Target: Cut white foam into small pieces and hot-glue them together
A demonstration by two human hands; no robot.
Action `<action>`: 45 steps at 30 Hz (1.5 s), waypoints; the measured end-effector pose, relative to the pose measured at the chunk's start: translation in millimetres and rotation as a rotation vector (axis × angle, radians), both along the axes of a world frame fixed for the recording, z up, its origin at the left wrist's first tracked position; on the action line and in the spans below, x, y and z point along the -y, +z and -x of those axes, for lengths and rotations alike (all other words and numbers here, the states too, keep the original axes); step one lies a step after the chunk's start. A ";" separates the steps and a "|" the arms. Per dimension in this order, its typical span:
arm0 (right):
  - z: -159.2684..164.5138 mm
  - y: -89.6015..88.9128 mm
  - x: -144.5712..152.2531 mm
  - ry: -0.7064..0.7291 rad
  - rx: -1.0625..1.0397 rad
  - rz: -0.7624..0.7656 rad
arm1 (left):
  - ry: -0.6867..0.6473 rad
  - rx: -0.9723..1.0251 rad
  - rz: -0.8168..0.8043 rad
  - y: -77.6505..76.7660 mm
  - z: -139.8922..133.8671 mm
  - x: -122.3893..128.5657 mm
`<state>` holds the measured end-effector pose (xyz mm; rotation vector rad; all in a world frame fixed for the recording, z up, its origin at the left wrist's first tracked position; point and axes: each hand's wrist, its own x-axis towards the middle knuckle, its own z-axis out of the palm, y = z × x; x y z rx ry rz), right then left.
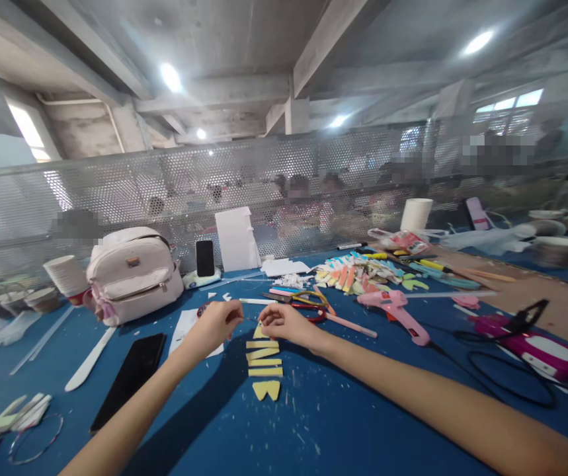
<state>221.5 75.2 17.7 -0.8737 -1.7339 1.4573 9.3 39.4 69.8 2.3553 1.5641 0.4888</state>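
My left hand [218, 322] and my right hand [284, 322] meet over the blue table [274, 430], fingertips pinched close together on something thin between them; I cannot tell what it is. Right below them lies a column of yellow foam strips [264, 362], ending in a notched tail-shaped piece [266, 390]. The top strip touches my right fingers. A sheet of white paper [184, 325] lies under my left hand.
A pink glue gun [397, 308] and scissors [308, 301] lie to the right, with a heap of coloured foam scraps [358, 272] behind. On the left are a black phone [129, 379], a white backpack [132, 272] and paper cups [65, 274]. A perforated metal screen [164, 185] closes the far edge.
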 end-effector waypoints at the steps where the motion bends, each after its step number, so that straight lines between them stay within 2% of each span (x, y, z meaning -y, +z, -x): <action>1: 0.0 -0.1 0.0 -0.001 0.000 0.001 | 0.004 -0.015 0.000 -0.2 -0.1 0.1; 9: 1.0 -1.3 0.1 0.003 0.002 -0.005 | 0.014 -0.163 -0.065 -3.3 -4.6 1.9; 14: 0.8 -4.2 -1.5 0.004 0.005 -0.034 | 0.022 -0.287 -0.137 1.0 -14.8 11.0; 27: 3.3 -12.9 -10.2 -0.026 0.047 -0.227 | 0.014 -0.521 -0.180 -0.1 -30.0 27.0; 35: 2.1 -9.9 -7.0 -0.019 0.051 -0.256 | 0.006 -0.532 -0.151 4.5 -33.6 31.7; 45: 4.3 -7.0 -5.0 -0.023 0.066 -0.263 | 0.014 -0.417 -0.132 -0.9 -31.9 26.3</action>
